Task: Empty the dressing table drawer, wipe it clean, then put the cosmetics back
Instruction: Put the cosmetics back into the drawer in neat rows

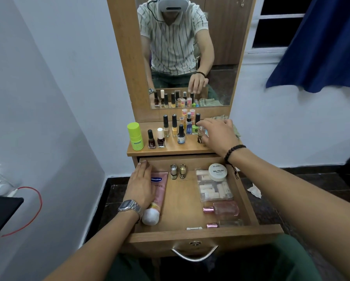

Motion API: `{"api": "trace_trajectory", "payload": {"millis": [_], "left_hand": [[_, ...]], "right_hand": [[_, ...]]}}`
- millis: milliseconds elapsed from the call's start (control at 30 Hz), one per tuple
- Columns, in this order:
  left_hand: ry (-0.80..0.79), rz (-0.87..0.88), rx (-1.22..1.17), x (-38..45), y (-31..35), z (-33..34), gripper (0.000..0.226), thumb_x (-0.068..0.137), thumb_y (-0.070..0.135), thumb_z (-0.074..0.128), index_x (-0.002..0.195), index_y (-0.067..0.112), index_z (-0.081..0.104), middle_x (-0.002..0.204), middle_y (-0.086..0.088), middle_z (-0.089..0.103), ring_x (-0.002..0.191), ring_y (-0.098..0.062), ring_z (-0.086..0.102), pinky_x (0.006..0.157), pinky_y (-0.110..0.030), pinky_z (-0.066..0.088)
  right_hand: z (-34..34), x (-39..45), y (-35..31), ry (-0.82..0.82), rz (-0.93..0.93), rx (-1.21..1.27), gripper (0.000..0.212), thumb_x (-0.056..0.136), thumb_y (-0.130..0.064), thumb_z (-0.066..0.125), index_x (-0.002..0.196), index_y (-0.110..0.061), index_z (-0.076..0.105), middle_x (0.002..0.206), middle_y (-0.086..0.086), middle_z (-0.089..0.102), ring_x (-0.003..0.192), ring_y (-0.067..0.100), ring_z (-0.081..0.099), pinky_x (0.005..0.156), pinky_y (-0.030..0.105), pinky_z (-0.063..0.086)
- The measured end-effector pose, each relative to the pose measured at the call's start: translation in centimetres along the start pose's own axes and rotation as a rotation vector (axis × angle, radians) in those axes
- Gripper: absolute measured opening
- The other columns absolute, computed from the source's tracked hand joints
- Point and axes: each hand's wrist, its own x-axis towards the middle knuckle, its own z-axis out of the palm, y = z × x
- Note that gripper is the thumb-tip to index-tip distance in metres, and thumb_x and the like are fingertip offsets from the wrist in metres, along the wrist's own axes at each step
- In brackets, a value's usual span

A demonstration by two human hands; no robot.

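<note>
The wooden drawer is pulled out below the dressing table top. My left hand lies flat on a pink Vaseline tube at the drawer's left side. My right hand is up on the table top, its fingers pinching a small clear bottle among several nail polish bottles. In the drawer lie two gold-capped bottles, a white nail polish remover jar on a clear plastic box, two pink-capped perfume bottles and a small silver clip.
A green stick container stands at the table's left end. A checked cloth lies behind my right hand. The mirror rises behind. A crumpled tissue lies on the dark floor at right. A red cable hangs at left.
</note>
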Motion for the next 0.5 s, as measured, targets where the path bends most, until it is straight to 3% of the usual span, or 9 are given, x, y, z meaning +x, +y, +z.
{"api": "trace_trajectory", "payload": {"millis": [133,300,433,500], "left_hand": [[0.000,0.001,-0.002,0.2,0.1,-0.2,0.061,0.087,0.019,0.052,0.144,0.007,0.033,0.155,-0.013,0.023,0.144,-0.026,0.017,0.119,-0.034,0.014],[-0.003,0.001,0.001,0.1,0.0,-0.1,0.061,0.087,0.020,0.052,0.144,0.008,0.033,0.155,-0.013,0.022,0.145,-0.026,0.017,0.119,-0.034,0.013],[0.004,0.003,-0.003,0.2,0.0,-0.1,0.061,0.087,0.019,0.052,0.144,0.008,0.033,0.155,-0.013,0.022,0.145,-0.025,0.016,0.119,-0.033,0.013],[0.010,0.003,-0.007,0.3,-0.2,-0.2,0.061,0.087,0.018,0.053,0.143,0.007,0.034,0.155,-0.013,0.023,0.144,-0.026,0.017,0.119,-0.034,0.014]], "right_hand": [[-0.2,0.4,0.0,0.007,0.018,0.027,0.030,0.096,-0.020,0.052,0.124,-0.026,0.059,0.127,-0.005,0.061,0.117,0.017,0.055,0.103,0.040,0.023],[-0.2,0.3,0.0,0.024,-0.013,0.098,0.015,0.093,-0.019,0.057,0.106,-0.024,0.059,0.106,-0.005,0.063,0.099,0.019,0.058,0.098,0.035,0.025],[-0.8,-0.3,-0.7,0.112,-0.059,0.188,0.013,0.087,-0.019,0.060,0.100,-0.021,0.060,0.095,-0.005,0.063,0.087,0.016,0.058,0.093,0.035,0.036],[-1.4,-1.0,-1.5,0.150,-0.114,0.261,0.013,0.085,-0.018,0.063,0.097,-0.019,0.060,0.091,-0.005,0.062,0.082,0.014,0.057,0.082,0.033,0.046]]}}
